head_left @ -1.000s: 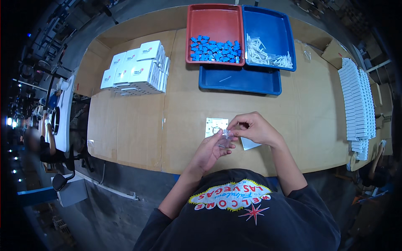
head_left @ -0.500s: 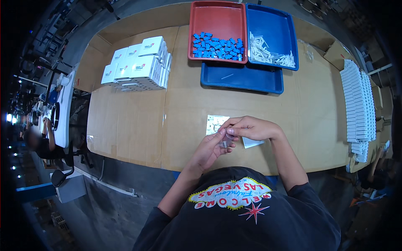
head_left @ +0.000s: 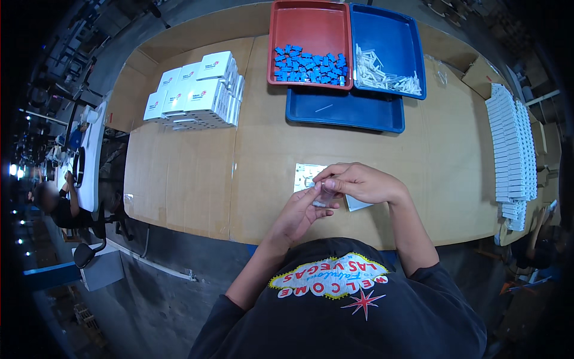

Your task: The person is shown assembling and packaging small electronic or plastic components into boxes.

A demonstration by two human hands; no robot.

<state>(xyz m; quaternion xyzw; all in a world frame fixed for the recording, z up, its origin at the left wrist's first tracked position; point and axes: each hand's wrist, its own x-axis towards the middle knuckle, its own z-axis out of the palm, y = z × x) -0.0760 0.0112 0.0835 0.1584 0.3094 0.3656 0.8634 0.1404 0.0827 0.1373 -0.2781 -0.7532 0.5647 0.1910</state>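
Note:
Over the near middle of the cardboard-covered table, my two hands meet at a small clear plastic bag (head_left: 324, 197). Fingers and thumb of my left hand (head_left: 297, 216) pinch its upper left side. My right hand (head_left: 368, 184) reaches across from the right, its thumb and fingertips closed at the bag's top. Something whitish shows low in the bag, too small to make out. Beneath the hands lies a printed leaflet or card (head_left: 303, 173), partly covered. A white box or card (head_left: 357, 203) sits partly hidden under my right hand.
Far back stand a red tray (head_left: 311, 27) with blue plastic parts (head_left: 311, 67) and a blue tray (head_left: 385, 27) with white sticks (head_left: 385, 78). Before them lies another blue tray (head_left: 347, 113). White boxes (head_left: 191, 93) are stacked left, more (head_left: 511, 143) right. A co-worker (head_left: 60, 203) sits far left.
Both hands stay in the same spot. My right hand has shifted slightly, and the clear bag between the fingers is turned and more covered than before.

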